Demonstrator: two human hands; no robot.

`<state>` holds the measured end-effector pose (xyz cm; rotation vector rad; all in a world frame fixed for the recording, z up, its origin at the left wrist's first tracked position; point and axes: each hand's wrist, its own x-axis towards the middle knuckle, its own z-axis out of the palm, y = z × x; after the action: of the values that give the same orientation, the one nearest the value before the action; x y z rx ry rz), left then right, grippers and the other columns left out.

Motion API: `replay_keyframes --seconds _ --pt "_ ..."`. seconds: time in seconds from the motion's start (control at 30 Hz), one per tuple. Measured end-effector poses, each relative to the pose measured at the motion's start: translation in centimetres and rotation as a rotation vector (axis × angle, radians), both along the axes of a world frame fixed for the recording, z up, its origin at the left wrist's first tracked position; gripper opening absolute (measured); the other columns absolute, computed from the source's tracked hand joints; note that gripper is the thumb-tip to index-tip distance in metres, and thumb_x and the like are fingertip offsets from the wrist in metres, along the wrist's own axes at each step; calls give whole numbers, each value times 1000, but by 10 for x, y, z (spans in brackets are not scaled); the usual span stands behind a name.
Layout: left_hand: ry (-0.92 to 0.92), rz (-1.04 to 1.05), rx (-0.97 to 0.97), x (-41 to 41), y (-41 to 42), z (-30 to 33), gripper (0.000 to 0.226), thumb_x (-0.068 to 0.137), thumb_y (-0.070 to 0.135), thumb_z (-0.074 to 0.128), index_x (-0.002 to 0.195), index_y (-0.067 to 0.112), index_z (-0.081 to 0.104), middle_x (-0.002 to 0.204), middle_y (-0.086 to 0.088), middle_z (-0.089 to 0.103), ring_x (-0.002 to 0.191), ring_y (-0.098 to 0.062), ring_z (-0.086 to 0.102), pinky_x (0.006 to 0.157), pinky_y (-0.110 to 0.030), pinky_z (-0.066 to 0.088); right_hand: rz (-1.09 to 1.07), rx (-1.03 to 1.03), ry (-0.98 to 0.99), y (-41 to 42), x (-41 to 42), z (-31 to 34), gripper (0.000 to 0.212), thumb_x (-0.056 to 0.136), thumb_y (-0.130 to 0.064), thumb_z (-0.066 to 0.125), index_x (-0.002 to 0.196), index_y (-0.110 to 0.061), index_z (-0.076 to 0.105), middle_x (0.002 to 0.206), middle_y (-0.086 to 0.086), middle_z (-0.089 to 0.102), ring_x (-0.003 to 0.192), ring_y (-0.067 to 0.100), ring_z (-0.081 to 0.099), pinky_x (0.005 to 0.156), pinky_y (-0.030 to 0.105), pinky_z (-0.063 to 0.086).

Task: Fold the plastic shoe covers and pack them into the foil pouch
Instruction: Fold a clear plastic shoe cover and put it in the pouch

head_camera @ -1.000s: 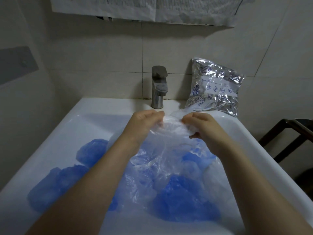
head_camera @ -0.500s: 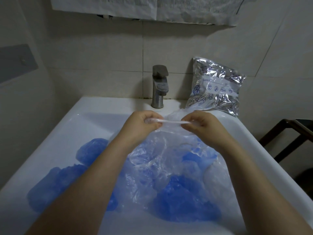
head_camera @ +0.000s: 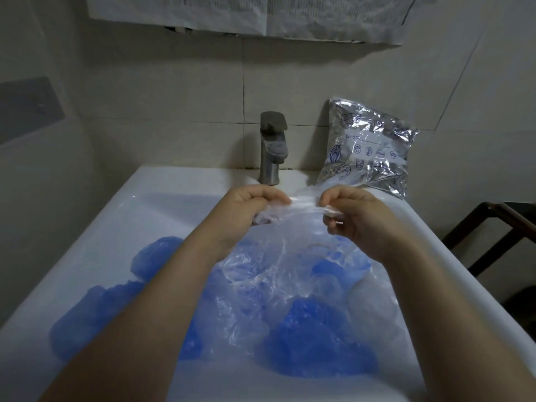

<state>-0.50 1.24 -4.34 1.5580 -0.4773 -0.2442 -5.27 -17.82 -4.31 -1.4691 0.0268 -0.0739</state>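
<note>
A clear plastic shoe cover (head_camera: 293, 242) hangs over the white sink (head_camera: 162, 204), its top edge stretched between both hands. My left hand (head_camera: 249, 210) pinches the left end of that edge, and my right hand (head_camera: 356, 216) pinches the right end. Several crumpled blue shoe covers (head_camera: 316, 343) lie in the basin below, some seen through the clear plastic, others at the left (head_camera: 156, 253). The silver foil pouch (head_camera: 368, 149) with blue print leans against the tiled wall at the sink's back right corner, beyond my right hand.
A grey metal tap (head_camera: 272, 146) stands at the back of the sink, just beyond my hands. A dark wooden frame (head_camera: 493, 227) stands to the right of the sink. Papers (head_camera: 246, 13) hang on the wall above.
My hands moved apart, pulling the bunched top edge of the clear cover into a taut strip between them.
</note>
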Motion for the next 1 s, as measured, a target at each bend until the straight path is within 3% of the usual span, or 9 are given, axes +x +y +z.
replay_keyframes --seconds 0.07,0.23,0.43,0.5,0.6,0.7,0.83,0.93,1.0 --pt "26 90 26 -3 -6 0 33 88 -2 44 63 12 60 65 1 60 56 -2 53 60 -17 45 -73 -224 16 7 1 -3 34 86 6 40 66 -14 57 67 6 50 49 12 39 44 18 35" --pt "-23 182 138 0 -5 -10 32 76 16 74 62 16 46 62 -1 44 63 -14 41 59 -25 35 -84 -543 -102 16 -1 -2 18 81 -6 68 72 -18 57 64 -1 54 44 2 41 44 16 37" --pt "-44 138 111 -1 -1 -2 14 83 7 66 89 19 64 88 5 60 76 -11 58 66 -18 52 -231 -874 -289 8 2 -3 19 81 -13 69 80 -29 58 59 0 50 46 7 40 48 13 32" --pt "-114 180 196 0 0 -2 11 87 13 63 96 18 67 89 6 61 78 -6 57 59 -10 47 -265 -1001 -324 8 3 -4 4 84 -17 67 85 -20 66 68 4 56 55 9 46 53 16 31" --pt "-296 248 460 7 4 -6 9 89 23 61 92 17 66 96 1 59 87 -13 56 64 -19 43 -234 -1111 -320 8 6 -7 11 85 -20 66 86 -12 72 84 4 58 75 15 51 63 20 30" --pt "-279 148 481 12 15 -2 11 89 25 60 88 15 66 84 2 64 80 -13 60 71 -26 48 -102 -796 -144 6 2 -5 14 84 -18 67 71 -16 69 70 -7 60 65 1 52 62 12 37" --pt "-72 128 28 12 21 9 12 87 7 59 82 16 63 73 2 63 55 -7 61 63 -23 57 164 -311 65 11 -4 -4 24 88 -20 55 70 -6 63 54 1 58 52 10 50 54 19 39" --pt "129 331 -332 12 8 5 17 87 16 62 103 17 58 92 -1 62 74 -10 63 64 -23 53 144 -180 4 30 -4 -7 28 95 -19 45 72 -8 55 47 2 49 43 11 40 45 18 29" --pt "433 250 -477 4 -4 3 22 85 29 62 102 15 59 93 -3 64 83 -15 62 74 -29 51 56 -184 -67 42 -3 -9 29 98 -17 42 73 -8 53 48 2 53 40 10 41 43 18 28"
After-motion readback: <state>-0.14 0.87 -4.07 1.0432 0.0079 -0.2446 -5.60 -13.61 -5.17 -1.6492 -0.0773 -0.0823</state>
